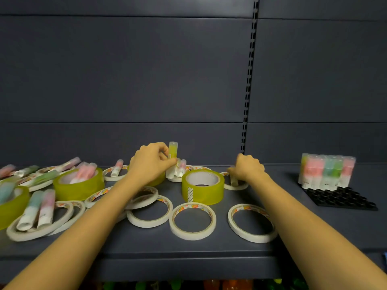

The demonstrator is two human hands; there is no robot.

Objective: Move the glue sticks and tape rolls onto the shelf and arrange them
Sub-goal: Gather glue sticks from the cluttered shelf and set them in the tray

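My left hand (151,164) pinches a yellow-capped glue stick (172,155) and holds it upright above the dark shelf (209,248). My right hand (247,169) curls its fingers round a small white glue stick (234,182) lying in a thin white tape ring (236,186). A wide yellow tape roll (202,187) stands between the two hands. More thin white tape rings (192,221) lie flat along the front. Loose glue sticks (43,210) and two more yellow rolls (79,183) crowd the left side.
At the right, a black holder tray (343,198) carries a block of upright glue sticks (327,171) at its back. The dark back panel (146,80) rises behind the shelf, with a slotted upright (249,80). Coloured items show on a level below.
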